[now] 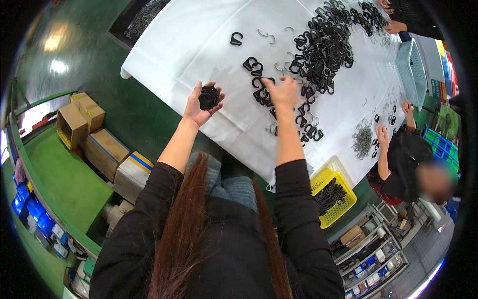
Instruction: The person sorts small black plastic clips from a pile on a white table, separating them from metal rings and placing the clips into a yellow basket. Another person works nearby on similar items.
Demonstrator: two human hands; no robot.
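Nearest, to the person's right, a yellow basket (352, 200) at the edge of the bench (184, 55) holds a heap of black clips (330, 196). To the left, off the bench, stand several cardboard boxes (102, 149).

The left hand (203, 107) is turned palm up near the bench's edge, its fingers curled around a small bunch of black clips (209, 98). The right hand (281, 94) reaches out over loose black clips (256, 67) scattered on the white cover. It is blurred, with the thumb out to the left, and I cannot tell whether its fingers grip anything.

To the right lies a small pile of thin metal pieces (363, 141). Just beyond it a co-worker in dark clothes has one hand (382, 135) near a few black clips and the other raised a little farther up.

Past the right hand, a few curved metal wires (262, 33) lie near a single black clip (236, 39), and a large pile of black clips (323, 55) spreads toward the far side. There another person's hand (396, 27) is beside the pile, near a pale blue basket (411, 79).
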